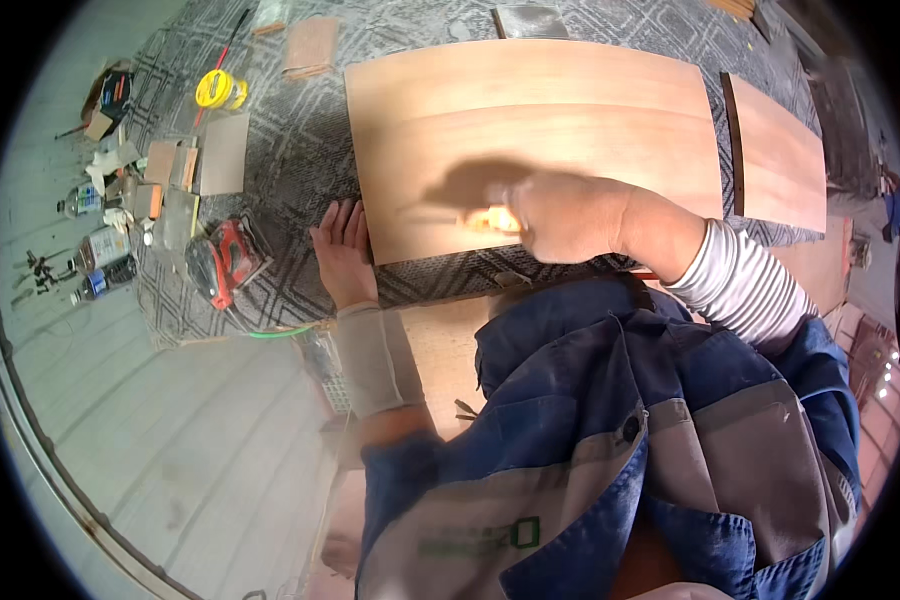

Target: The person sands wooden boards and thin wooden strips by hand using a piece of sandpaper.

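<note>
Large panel: one broad rectangular panel of pale tan wood, flat on the grey patterned cloth, beneath my right hand.
Right grip: closed around a small glaring orange-yellow item; glare keeps me from telling what it is.
Left grip: my left hand is open, fingers extended, holding nothing, at the panel's near-left edge; contact I cannot tell.
Slip risk: I judge the panel could swivel if the right hand pushes sideways unbraced.
Scratch risk: grit beneath the item could mark the wood.
Counts: two wooden panels, including a narrower dark-edged panel; one red-and-black power sander; one yellow-lidded tub.
</note>
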{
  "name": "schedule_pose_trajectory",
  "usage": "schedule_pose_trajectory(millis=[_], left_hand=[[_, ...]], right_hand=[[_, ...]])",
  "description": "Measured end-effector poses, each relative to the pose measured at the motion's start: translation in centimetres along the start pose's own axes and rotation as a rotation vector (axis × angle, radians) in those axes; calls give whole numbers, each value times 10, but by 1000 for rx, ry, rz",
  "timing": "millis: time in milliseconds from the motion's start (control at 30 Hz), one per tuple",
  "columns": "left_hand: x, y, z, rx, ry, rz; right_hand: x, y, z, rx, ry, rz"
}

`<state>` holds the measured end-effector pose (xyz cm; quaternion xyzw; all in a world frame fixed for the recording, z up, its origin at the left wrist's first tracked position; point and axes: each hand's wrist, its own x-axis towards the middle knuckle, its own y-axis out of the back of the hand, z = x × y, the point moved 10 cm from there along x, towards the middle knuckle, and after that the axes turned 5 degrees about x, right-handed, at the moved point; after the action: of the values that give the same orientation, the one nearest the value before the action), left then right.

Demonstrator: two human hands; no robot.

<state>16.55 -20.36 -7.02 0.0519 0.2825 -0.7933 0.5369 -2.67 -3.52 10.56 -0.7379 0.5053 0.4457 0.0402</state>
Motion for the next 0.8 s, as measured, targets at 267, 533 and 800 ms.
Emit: schedule_pose_trajectory(millis=[267,533,800], left_hand=[[-8,11,-7,67,-16,-29],[-53,-24,4,1018,-408,114],[-64,-30,5,1058,-361,142]], right_hand=[[-37,-31,27,138,-258,-422],[-277,46,277,4,-827,195],[-197,-57,129,747,-560,-222]])
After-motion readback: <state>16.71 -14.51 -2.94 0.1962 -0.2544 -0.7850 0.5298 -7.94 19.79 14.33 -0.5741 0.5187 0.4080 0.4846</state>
